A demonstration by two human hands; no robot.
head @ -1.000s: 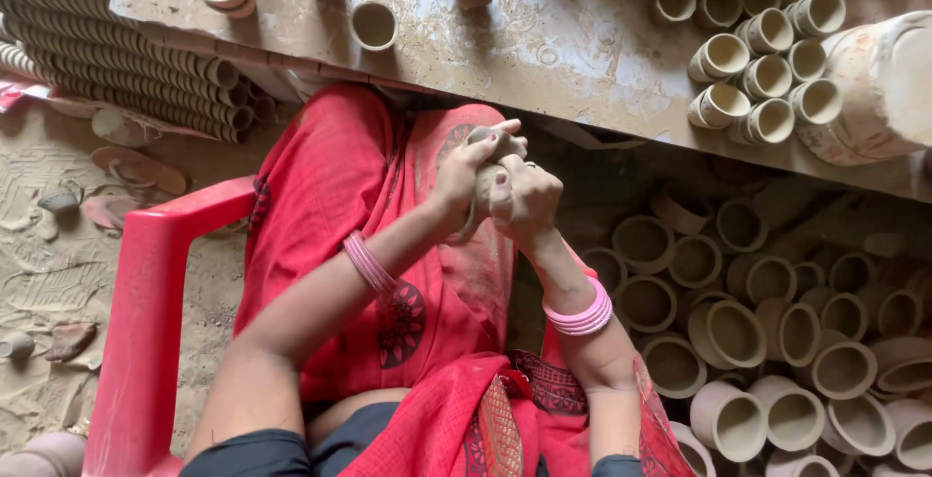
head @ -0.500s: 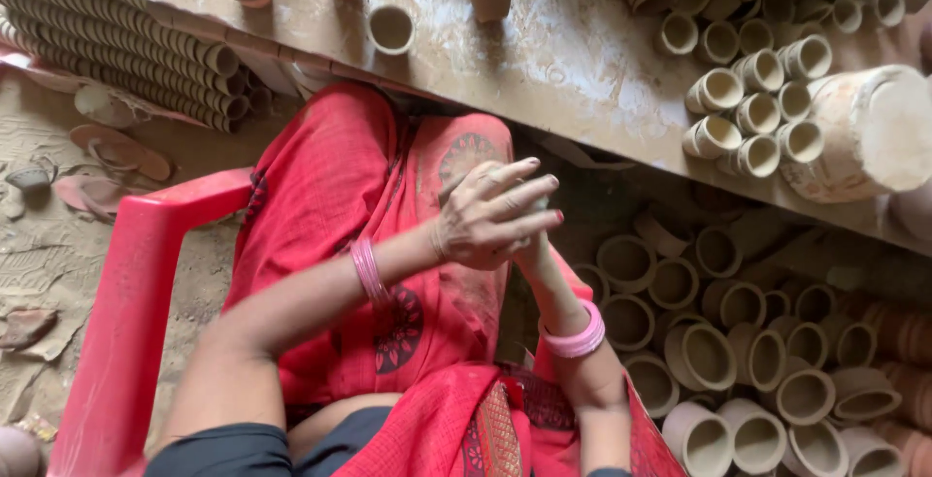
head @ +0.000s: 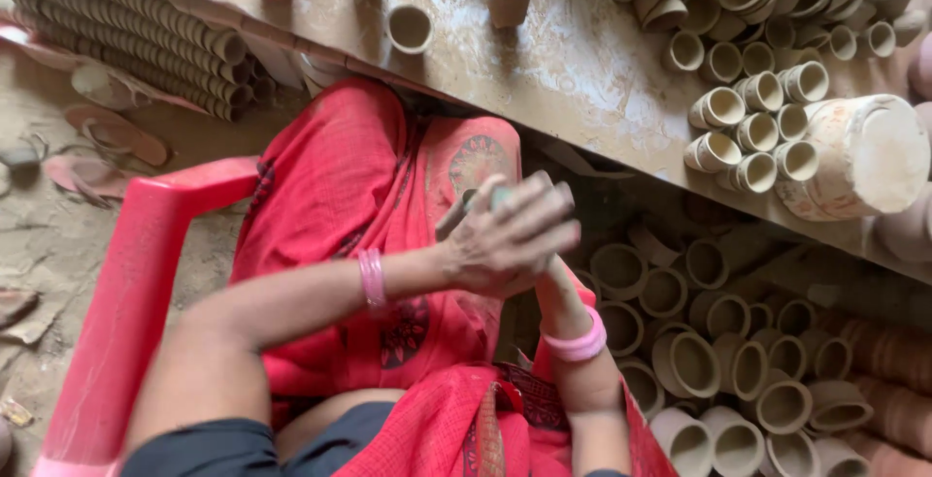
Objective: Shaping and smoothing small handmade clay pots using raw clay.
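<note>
dusty workbench (head: 544,60) strewn with clay cups (head: 757,132); left hand (head: 510,239) cupped over hidden right hand.

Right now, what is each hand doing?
Left hand: closed over the right, covering what they hold.
Right hand: mostly hidden; state cannot be told.

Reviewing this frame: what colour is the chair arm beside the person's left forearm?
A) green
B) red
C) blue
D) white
B: the plastic chair arm running beside the left forearm is plainly red, close in colour to the red garment next to it.
</note>
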